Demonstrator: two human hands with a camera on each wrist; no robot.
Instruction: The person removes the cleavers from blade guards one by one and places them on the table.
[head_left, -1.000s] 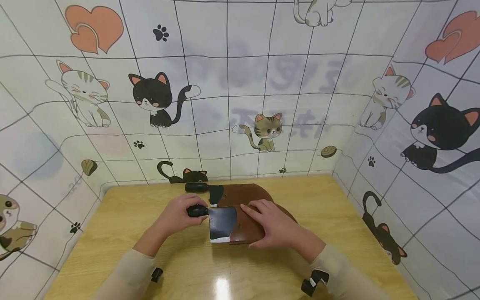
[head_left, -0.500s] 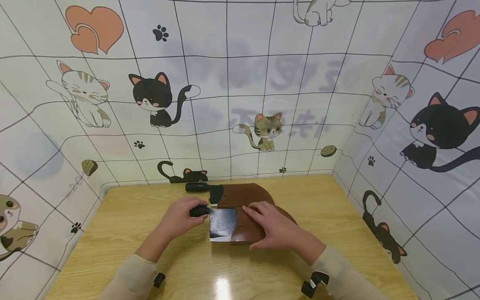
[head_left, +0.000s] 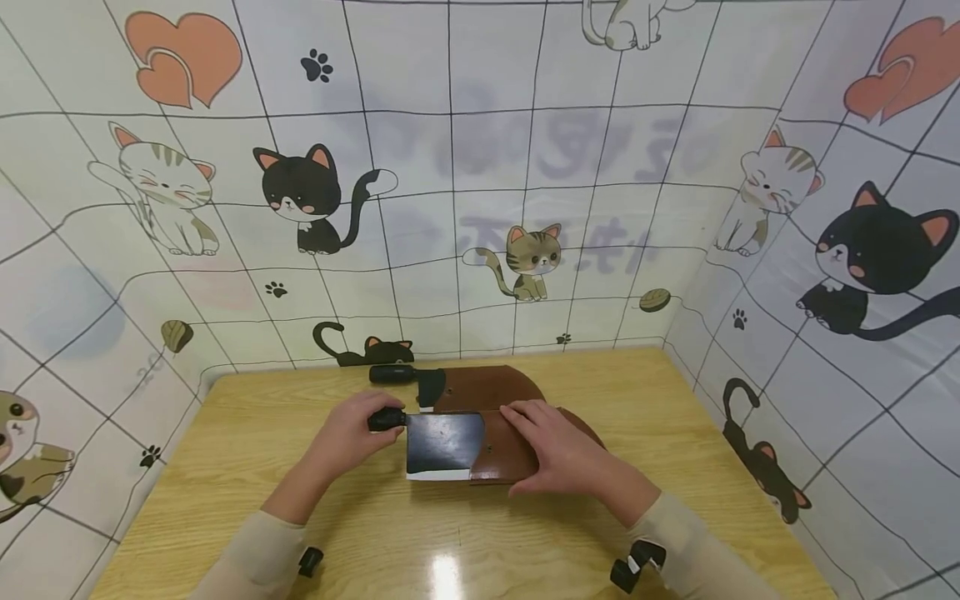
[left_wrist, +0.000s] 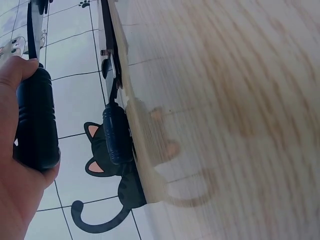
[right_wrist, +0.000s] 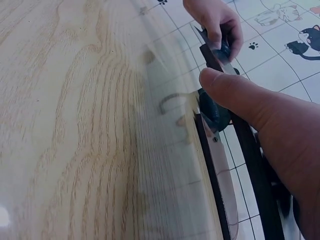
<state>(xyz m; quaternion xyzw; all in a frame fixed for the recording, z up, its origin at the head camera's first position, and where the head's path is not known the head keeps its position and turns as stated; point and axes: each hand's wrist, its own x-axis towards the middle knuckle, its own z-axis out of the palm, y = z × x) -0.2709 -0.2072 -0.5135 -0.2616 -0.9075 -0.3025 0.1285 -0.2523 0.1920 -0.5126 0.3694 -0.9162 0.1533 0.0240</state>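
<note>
Near cleaver [head_left: 444, 442]: lies across the middle of the worktop [head_left: 555, 542], handle to nine o'clock and covered end to three; the wrist views suggest that it is raised off the surface.
Blade: broad, dark and stiff, probably heavy for its length and smooth enough to slip; a bright strip marks the six o'clock edge, best judged sharp and left untouched.
Black handle [head_left: 384, 419]: ribbed in the left wrist view, the sound place to take hold.
Near sheath [head_left: 504, 457]: brown, leather-like, covering the three o'clock part; likely light and slightly flexible, best held across its flat, clear of the mouth.
Left grip [head_left: 351, 433]: fingers and thumb closed round the black handle.
Right grip [head_left: 564, 454]: spans the near sheath, fingers toward twelve o'clock and thumb toward six, holding it; the fingers' undersides are hidden.
Far cleaver [head_left: 431, 388]: at twelve o'clock of the first, partly covered by the far sheath [head_left: 491, 386], its handle also toward nine.
Change from half a second ago: more blade shows; the black handle and left grip sit farther toward nine o'clock, the near sheath and right grip slightly toward three.
</note>
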